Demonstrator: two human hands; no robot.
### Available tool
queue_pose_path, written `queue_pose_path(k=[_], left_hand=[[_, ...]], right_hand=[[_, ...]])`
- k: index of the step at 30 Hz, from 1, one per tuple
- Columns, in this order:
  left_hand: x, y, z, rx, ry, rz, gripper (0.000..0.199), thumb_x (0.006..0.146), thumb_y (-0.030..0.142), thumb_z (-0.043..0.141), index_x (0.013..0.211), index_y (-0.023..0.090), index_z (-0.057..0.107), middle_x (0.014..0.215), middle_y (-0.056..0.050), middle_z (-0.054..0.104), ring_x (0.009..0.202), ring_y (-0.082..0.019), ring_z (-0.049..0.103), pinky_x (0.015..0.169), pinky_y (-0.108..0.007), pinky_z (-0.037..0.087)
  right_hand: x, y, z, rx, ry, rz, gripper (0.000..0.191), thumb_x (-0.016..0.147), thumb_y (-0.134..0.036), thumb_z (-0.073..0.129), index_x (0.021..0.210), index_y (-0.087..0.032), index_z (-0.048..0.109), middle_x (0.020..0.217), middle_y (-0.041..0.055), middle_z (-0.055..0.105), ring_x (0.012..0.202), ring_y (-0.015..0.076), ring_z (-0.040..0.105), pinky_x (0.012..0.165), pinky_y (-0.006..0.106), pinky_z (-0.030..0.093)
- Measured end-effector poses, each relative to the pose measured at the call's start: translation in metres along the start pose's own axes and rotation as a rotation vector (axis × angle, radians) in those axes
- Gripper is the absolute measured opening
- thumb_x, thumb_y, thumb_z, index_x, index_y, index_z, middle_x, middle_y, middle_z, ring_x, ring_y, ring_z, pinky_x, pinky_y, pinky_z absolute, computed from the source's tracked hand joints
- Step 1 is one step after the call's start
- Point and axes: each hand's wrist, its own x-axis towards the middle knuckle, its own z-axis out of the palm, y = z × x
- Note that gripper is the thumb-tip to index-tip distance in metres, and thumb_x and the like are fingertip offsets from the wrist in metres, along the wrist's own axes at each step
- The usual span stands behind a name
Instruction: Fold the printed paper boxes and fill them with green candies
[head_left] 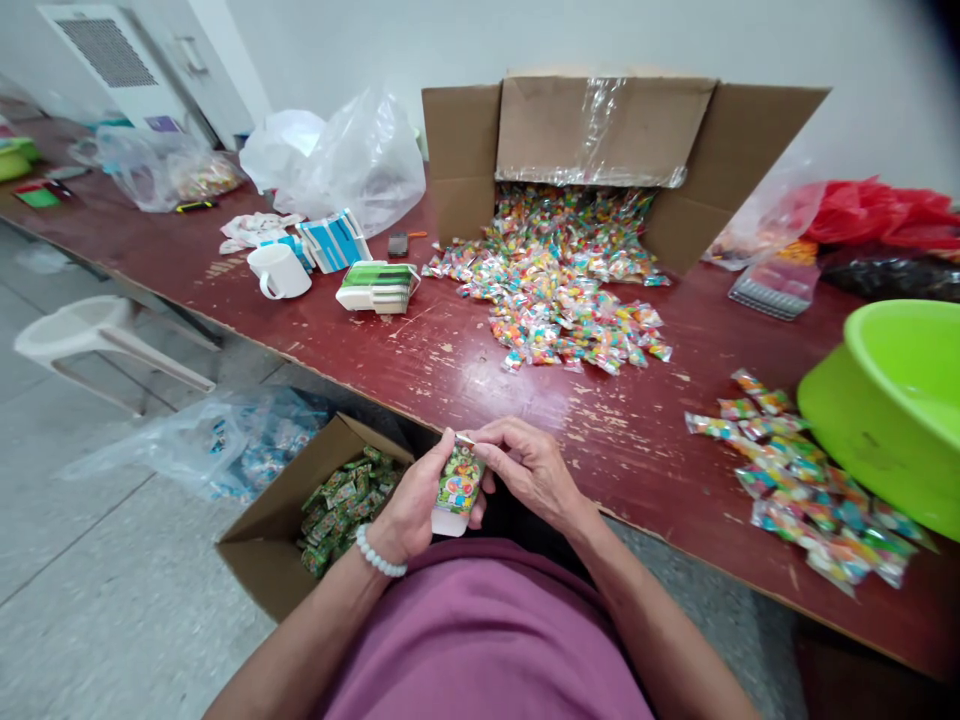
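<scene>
Printed box (pixel 459 482): left fingers (pixel 438 461) hold sides, right fingers (pixel 505 458) top.

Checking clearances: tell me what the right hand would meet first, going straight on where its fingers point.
The small printed box, near its upper end, where the right hand seems to touch it; beyond, probably the left hand, though depth is unclear.

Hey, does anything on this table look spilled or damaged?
The red table looks scuffed and pale in places, apparently chipped. Wrapped packets spread loosely from the open cardboard box across it, though perhaps deliberately.
</scene>
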Motion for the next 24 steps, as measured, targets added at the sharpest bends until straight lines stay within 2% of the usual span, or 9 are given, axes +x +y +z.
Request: queue_pose_path(k=[2,5,9,13,18,21,24], left_hand=[[0.001,0.000,0.002,0.052,0.050,0.086,0.048,0.092,0.060,0.050,0.110,0.017,0.062,0.070,-0.001,0.066,0.045,-0.013,0.059,0.042,-0.023,0.046],[0.003,-0.002,0.004,0.174,0.075,0.171,0.050,0.093,0.060,0.050,0.120,0.019,0.060,0.072,-0.001,0.067,0.047,-0.012,0.059,0.043,-0.021,0.046],[0.006,-0.005,0.004,0.241,0.018,0.183,0.063,0.094,0.066,0.043,0.133,0.018,0.055,0.076,-0.004,0.069,0.046,-0.012,0.059,0.043,-0.021,0.044],[0.006,-0.003,0.003,0.330,-0.008,0.199,0.068,0.093,0.068,0.042,0.130,0.013,0.059,0.077,-0.008,0.070,0.045,-0.012,0.060,0.043,-0.021,0.044],[0.006,-0.002,0.002,0.249,-0.008,0.169,0.066,0.093,0.065,0.046,0.136,0.015,0.054,0.074,-0.006,0.068,0.045,-0.014,0.061,0.043,-0.023,0.047],[0.007,-0.005,0.002,0.205,-0.019,0.144,0.065,0.094,0.064,0.044,0.136,0.015,0.055,0.072,-0.005,0.066,0.043,-0.014,0.059,0.041,-0.023,0.045],[0.008,-0.007,0.002,0.264,-0.013,0.158,0.064,0.095,0.061,0.045,0.140,0.016,0.053,0.073,-0.005,0.066,0.044,-0.013,0.058,0.041,-0.022,0.045]], right_hand=[[0.000,-0.002,-0.002,0.076,-0.045,0.066,0.021,0.093,-0.038,0.062,0.090,-0.021,0.074,0.087,0.0037,0.069,0.068,0.0137,0.065,0.069,0.029,0.052],[0.002,0.000,-0.003,0.178,-0.025,0.187,0.020,0.086,-0.039,0.070,0.086,-0.019,0.071,0.081,0.0014,0.068,0.056,0.0105,0.061,0.057,0.025,0.051],[0.007,0.004,-0.003,0.251,-0.035,0.274,0.022,0.082,-0.038,0.073,0.087,-0.017,0.072,0.073,0.0016,0.071,0.052,0.0114,0.062,0.049,0.023,0.049],[0.010,0.004,-0.002,0.468,-0.019,0.395,0.027,0.077,-0.042,0.078,0.082,-0.016,0.070,0.064,0.0011,0.070,0.042,0.0123,0.059,0.039,0.023,0.045],[0.006,-0.003,-0.002,0.424,-0.008,0.297,0.025,0.083,-0.044,0.073,0.083,-0.019,0.069,0.071,0.0007,0.070,0.047,0.0113,0.058,0.042,0.023,0.047],[0.000,-0.005,-0.004,0.244,0.006,0.176,0.021,0.090,-0.041,0.065,0.088,-0.021,0.070,0.081,0.0024,0.071,0.062,0.0139,0.064,0.056,0.026,0.053],[-0.003,-0.001,-0.006,0.038,0.054,0.068,0.013,0.089,-0.032,0.065,0.086,-0.021,0.071,0.091,0.0052,0.073,0.079,0.0171,0.067,0.069,0.028,0.054]])
